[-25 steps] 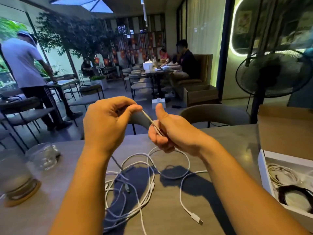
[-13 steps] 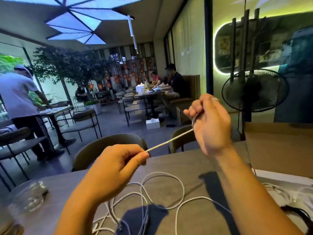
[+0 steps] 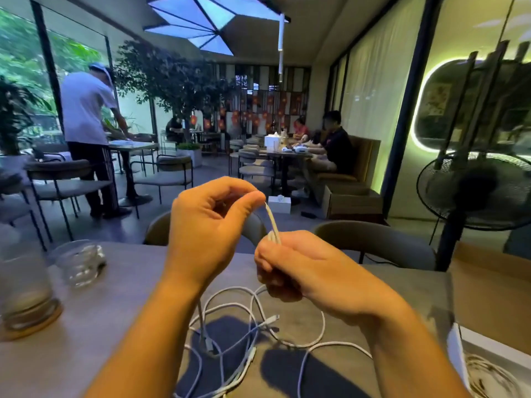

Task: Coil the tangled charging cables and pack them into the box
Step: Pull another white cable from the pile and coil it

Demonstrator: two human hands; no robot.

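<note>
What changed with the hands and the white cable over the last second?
The right hand, raised and stretching the thin white charging cable taut half a second ago, came back down beside the left hand, folding it into doubled strands. Both kept their grip; the white cable tangle stayed on the grey table.

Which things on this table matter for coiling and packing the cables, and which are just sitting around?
Job:
- left hand and right hand, pinching a white cable strand
- tangled white charging cables
- white open box

Lying about:
- clear drinking glass
- small clear glass dish
</note>
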